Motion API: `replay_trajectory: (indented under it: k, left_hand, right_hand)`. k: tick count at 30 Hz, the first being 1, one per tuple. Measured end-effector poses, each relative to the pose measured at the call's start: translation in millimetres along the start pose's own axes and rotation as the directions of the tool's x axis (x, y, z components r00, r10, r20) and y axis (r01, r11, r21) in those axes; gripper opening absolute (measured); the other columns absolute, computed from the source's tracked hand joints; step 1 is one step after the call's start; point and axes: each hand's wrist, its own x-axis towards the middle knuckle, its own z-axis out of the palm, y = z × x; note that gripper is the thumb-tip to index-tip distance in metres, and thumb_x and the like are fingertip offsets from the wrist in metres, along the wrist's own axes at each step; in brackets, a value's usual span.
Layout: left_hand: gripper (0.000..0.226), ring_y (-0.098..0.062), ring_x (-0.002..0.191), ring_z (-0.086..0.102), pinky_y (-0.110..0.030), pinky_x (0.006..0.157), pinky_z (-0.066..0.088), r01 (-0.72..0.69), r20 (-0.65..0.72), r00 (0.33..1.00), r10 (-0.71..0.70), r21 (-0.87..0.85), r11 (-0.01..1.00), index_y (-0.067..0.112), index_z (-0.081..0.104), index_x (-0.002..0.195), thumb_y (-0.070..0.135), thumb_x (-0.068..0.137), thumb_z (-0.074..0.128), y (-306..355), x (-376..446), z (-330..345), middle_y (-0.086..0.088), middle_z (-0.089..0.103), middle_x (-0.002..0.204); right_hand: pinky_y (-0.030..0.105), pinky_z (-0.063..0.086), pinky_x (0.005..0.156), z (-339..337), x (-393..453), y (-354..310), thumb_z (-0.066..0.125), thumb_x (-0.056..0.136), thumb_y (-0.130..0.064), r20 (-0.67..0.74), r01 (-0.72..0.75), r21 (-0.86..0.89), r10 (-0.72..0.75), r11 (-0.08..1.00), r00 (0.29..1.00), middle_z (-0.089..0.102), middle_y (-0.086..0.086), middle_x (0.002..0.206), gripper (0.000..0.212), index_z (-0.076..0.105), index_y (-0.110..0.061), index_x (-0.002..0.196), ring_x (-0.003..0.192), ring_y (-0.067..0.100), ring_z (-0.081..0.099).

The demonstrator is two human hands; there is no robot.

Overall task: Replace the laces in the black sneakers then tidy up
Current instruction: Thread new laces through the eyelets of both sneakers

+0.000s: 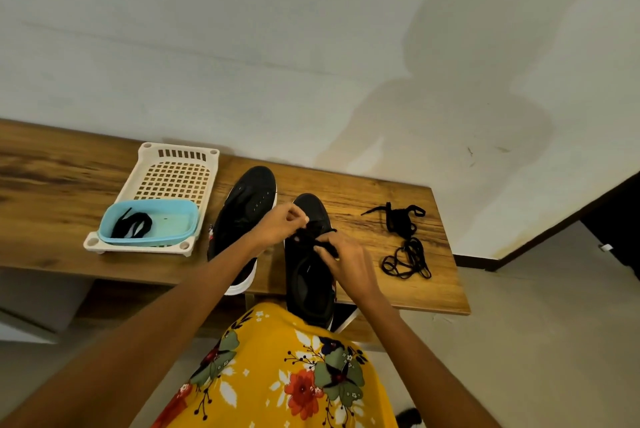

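Two black sneakers stand on a wooden table (398, 289). The left sneaker (242, 213) has bare eyelets and no lace. Over the right sneaker (308, 275) both my hands work a black lace (323, 247): my left hand (282, 225) pinches one part above the eyelets, and my right hand (346, 261) grips another part near the tongue. A blue tub (180, 223) at the left holds one coiled black lace (133, 223). Two loose black laces (405, 244) lie on the table to the right.
The blue tub sits in a cream perforated plastic tray (173, 174) at the table's left. A pale wall runs behind the table. The right sneaker's heel overhangs the front edge. My yellow floral clothing (284, 372) fills the lower middle.
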Motion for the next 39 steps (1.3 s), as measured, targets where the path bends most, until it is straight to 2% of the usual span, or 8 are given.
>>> replay_trajectory:
  k: [3, 8, 13, 18, 22, 25, 30, 39]
  left_hand:
    - [0.028, -0.011, 0.056, 0.054, -0.028, 0.058, 0.048, -0.028, -0.290, 0.956, 0.050, 0.080, 0.996, 0.010, 0.055, 0.079, 0.032, 0.095, 0.050, -5.1, -13.3, -0.3, 0.000, 0.057, 0.067]
    - [0.032, -0.005, 0.044, 0.053, -0.014, 0.043, 0.043, 0.060, 0.056, 0.996, -0.075, 0.243, 0.968, 0.011, 0.065, 0.076, 0.039, 0.090, 0.057, -8.3, -28.3, -1.4, 0.000, 0.063, 0.061]
    - [0.012, 0.001, 0.053, 0.055, -0.012, 0.055, 0.047, 0.010, 0.038, 0.999, -0.016, 0.138, 0.990, 0.011, 0.069, 0.098, 0.010, 0.088, 0.063, -8.7, -30.8, -5.3, 0.000, 0.064, 0.071]
    - [0.031, -0.014, 0.108, 0.058, -0.025, 0.094, 0.045, -0.116, 0.155, 0.985, 0.075, 0.279, 0.953, 0.010, 0.062, 0.120, 0.001, 0.091, 0.053, -13.3, -30.6, -8.0, -0.008, 0.064, 0.117]
    - [0.031, -0.016, 0.091, 0.062, -0.015, 0.067, 0.048, 0.001, 0.163, 0.986, -0.019, 0.112, 0.994, 0.007, 0.054, 0.126, 0.017, 0.096, 0.049, -9.1, -30.6, -9.7, -0.008, 0.062, 0.108]
    - [0.037, -0.019, 0.080, 0.062, -0.025, 0.061, 0.051, 0.206, 0.131, 0.972, -0.193, -0.089, 0.975, 0.006, 0.046, 0.130, 0.026, 0.100, 0.041, -7.7, -25.3, -12.2, -0.014, 0.060, 0.109]
    - [0.033, -0.014, 0.070, 0.060, -0.020, 0.059, 0.052, 0.118, 0.133, 0.982, -0.132, 0.109, 0.987, 0.005, 0.055, 0.124, -0.003, 0.093, 0.047, -8.6, -17.5, -4.4, -0.008, 0.062, 0.084]
    - [0.019, -0.009, 0.072, 0.058, -0.027, 0.071, 0.050, 0.006, 0.034, 0.999, -0.007, 0.034, 0.999, 0.023, 0.066, 0.079, 0.006, 0.086, 0.064, -10.0, -10.7, 2.2, 0.002, 0.063, 0.078]
  right_hand:
    - [0.031, 0.054, 0.065, -1.3, -1.1, -2.6, 0.064, 0.089, -0.025, 0.011, -0.027, -0.005, 0.027, 1.000, 1.000, 0.067, -0.001, 0.100, 0.019, 0.067, -0.017, 0.106, 0.088, 0.014, 0.063]
    - [0.030, 0.052, 0.067, -4.2, -0.6, -11.6, 0.065, 0.088, -0.023, 0.007, -0.054, 0.002, 0.053, 0.999, 0.999, 0.067, -0.002, 0.100, 0.018, 0.069, -0.018, 0.104, 0.089, 0.014, 0.061]
    - [0.025, 0.050, 0.069, -5.9, -1.4, -14.7, 0.067, 0.087, -0.024, 0.012, -0.105, 0.064, 0.104, 0.992, 0.994, 0.066, -0.003, 0.101, 0.019, 0.072, -0.020, 0.105, 0.092, 0.011, 0.060]
    - [0.012, 0.042, 0.066, -5.0, -3.3, -11.7, 0.068, 0.086, -0.023, -0.005, -0.129, 0.123, 0.131, 0.984, 0.991, 0.066, -0.001, 0.096, 0.020, 0.073, -0.020, 0.105, 0.088, 0.010, 0.059]
    - [0.024, 0.050, 0.065, -0.6, -6.8, -9.6, 0.071, 0.083, -0.019, -0.066, -0.096, 0.139, 0.106, 0.986, 0.992, 0.066, -0.001, 0.093, 0.018, 0.074, -0.018, 0.101, 0.085, 0.009, 0.060]
    - [0.022, 0.049, 0.063, 2.6, -11.3, -8.3, 0.072, 0.082, -0.017, -0.119, -0.087, 0.173, 0.109, 0.981, 0.987, 0.065, -0.002, 0.089, 0.016, 0.073, -0.018, 0.098, 0.082, 0.006, 0.058]
    - [0.013, 0.046, 0.065, 7.4, -14.0, -8.5, 0.072, 0.081, -0.013, -0.160, -0.078, 0.199, 0.111, 0.977, 0.981, 0.065, -0.002, 0.088, 0.013, 0.072, -0.016, 0.094, 0.079, 0.003, 0.058]
    - [0.007, 0.041, 0.065, 8.4, -13.2, -5.8, 0.072, 0.082, -0.014, -0.137, -0.078, 0.195, 0.106, 0.978, 0.985, 0.064, -0.004, 0.089, 0.013, 0.072, -0.017, 0.095, 0.080, -0.001, 0.054]
